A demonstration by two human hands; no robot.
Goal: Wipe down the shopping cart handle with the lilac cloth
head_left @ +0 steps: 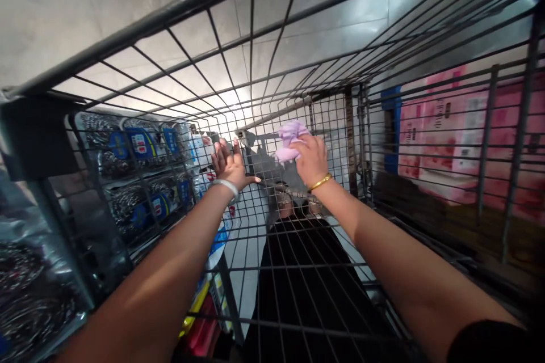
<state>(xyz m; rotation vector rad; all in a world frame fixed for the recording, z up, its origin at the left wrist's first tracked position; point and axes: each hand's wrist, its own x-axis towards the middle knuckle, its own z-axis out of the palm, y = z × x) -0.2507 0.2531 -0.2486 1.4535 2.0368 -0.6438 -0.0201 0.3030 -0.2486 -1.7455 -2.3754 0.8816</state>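
Note:
Both arms reach down into a dark wire shopping cart (251, 39). A crumpled lilac cloth (293, 131) is bunched in my right hand (313, 159), its fingers closed over the near side, close to the wire mesh. A gold bangle (319, 182) circles that wrist. To the left, my left hand (230, 164) is held up with the fingers spread and nothing in it. It wears a pale bangle (225, 186).
Packs of metal scourers with blue labels (147, 144) hang beyond the cart's left side. Past the right side stand pink boxes (447, 119), blurred. My dark-clothed legs (306, 283) show through the mesh, above a grey floor (251, 249).

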